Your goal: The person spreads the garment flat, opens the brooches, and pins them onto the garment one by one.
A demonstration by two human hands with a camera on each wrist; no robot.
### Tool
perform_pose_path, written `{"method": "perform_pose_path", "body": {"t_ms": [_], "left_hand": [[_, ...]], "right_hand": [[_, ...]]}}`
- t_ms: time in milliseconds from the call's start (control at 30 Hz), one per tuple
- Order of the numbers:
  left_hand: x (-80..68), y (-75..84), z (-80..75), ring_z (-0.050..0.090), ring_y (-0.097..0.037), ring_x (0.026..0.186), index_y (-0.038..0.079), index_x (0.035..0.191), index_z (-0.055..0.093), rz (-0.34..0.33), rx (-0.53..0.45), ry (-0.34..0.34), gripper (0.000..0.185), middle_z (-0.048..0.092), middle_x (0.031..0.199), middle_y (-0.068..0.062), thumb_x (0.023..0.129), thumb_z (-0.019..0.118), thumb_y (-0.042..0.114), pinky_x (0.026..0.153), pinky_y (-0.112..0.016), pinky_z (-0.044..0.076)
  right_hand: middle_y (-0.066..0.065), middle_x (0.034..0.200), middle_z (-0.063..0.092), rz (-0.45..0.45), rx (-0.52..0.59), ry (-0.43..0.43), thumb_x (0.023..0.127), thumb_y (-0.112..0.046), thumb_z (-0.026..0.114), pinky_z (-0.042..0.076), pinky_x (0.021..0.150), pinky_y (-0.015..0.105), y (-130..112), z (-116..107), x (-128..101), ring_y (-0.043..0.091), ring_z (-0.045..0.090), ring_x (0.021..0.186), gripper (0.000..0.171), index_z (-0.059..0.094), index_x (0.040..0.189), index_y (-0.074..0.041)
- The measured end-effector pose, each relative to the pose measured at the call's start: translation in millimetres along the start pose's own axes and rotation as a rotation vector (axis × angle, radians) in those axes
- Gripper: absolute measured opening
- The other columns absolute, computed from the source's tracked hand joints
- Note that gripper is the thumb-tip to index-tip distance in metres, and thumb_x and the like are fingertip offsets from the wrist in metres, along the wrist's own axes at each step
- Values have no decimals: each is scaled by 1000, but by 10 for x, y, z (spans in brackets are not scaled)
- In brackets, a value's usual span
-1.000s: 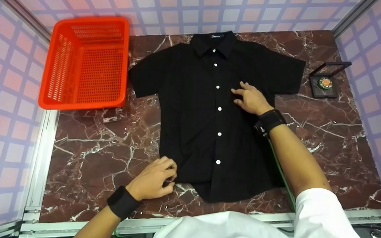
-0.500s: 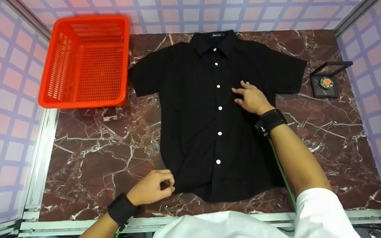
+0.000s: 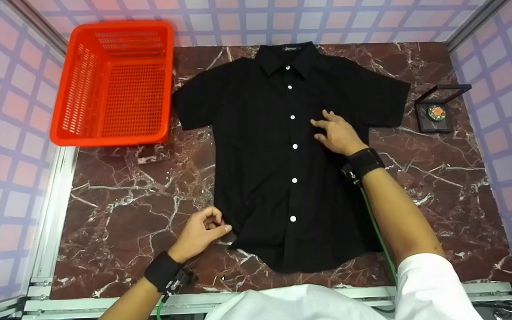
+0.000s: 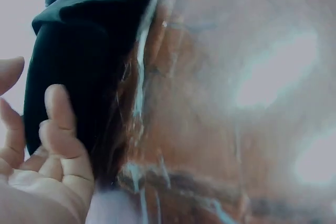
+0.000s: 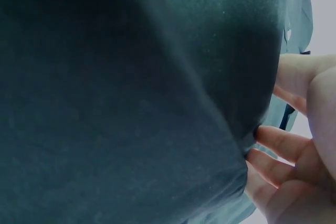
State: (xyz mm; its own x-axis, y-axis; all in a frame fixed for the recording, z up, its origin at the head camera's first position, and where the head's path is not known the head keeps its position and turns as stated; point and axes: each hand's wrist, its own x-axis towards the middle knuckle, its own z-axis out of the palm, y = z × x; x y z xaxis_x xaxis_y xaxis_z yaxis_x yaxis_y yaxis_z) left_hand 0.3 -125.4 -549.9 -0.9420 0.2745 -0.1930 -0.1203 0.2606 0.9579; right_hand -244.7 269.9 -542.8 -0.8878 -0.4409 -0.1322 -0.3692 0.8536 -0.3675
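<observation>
A black short-sleeved button-up shirt [image 3: 260,155] lies spread front up, collar away from me. Beside its lower left edge is my left hand [image 3: 200,233], fingers loosely bent and thumb tip close to the cloth. In the left wrist view, that hand's thumb and fingers [image 4: 60,103] stand apart with no cloth between them. My right hand [image 3: 338,133] rests on the shirt's chest, right of the button row, fingers spread. In the right wrist view, its fingertips [image 5: 262,135] touch the fabric. Near the left hand, the side edge and hem look slightly folded.
A red plastic basket [image 3: 136,98] stands at the back left of the dark marbled table [image 3: 127,222]. A small black open case [image 3: 434,126] with a round green-and-orange piece [image 3: 436,113] sits at the right. Checkered walls enclose the sides and back.
My left hand pulled the shirt's lower left corner toward me, then let go and moved up along the side edge. The right hand has stayed in place.
</observation>
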Motion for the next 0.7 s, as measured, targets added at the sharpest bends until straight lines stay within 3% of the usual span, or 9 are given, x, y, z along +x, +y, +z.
{"method": "perform_pose_path", "body": {"t_ms": [167, 400, 533, 700], "left_hand": [[-19, -37, -13, 47, -13, 61, -7, 93, 59, 19, 27, -39, 21, 55, 76, -5, 85, 77, -2, 56, -18, 36], [-65, -79, -127, 47, -10, 60, 13, 96, 64, 34, 122, -75, 15, 54, 74, 3, 89, 78, 15, 55, -20, 37], [-96, -98, -213, 47, -8, 60, 22, 100, 65, 23, 238, -109, 15, 52, 71, 7, 90, 77, 24, 56, -22, 39], [-111, -111, -306, 47, -2, 54, 26, 101, 67, 47, 473, -141, 16, 52, 70, 14, 90, 77, 28, 54, -23, 40]], "right_hand": [[33, 153, 34, -2, -3, -4, 97, -21, 66, 24, 118, 51, 3, 4, -1, 49, 34, 141, 47, 58, 141, -7], [32, 153, 33, 9, -10, -15, 98, -22, 66, 24, 118, 51, 15, -7, -3, 49, 33, 142, 48, 57, 143, -7], [33, 154, 32, 13, -5, -28, 98, -21, 65, 23, 119, 51, 24, 4, 2, 49, 31, 142, 48, 56, 144, -7], [33, 155, 30, 4, 7, -28, 99, -20, 64, 22, 119, 52, 30, 14, -2, 49, 29, 143, 48, 55, 145, -8]]}}
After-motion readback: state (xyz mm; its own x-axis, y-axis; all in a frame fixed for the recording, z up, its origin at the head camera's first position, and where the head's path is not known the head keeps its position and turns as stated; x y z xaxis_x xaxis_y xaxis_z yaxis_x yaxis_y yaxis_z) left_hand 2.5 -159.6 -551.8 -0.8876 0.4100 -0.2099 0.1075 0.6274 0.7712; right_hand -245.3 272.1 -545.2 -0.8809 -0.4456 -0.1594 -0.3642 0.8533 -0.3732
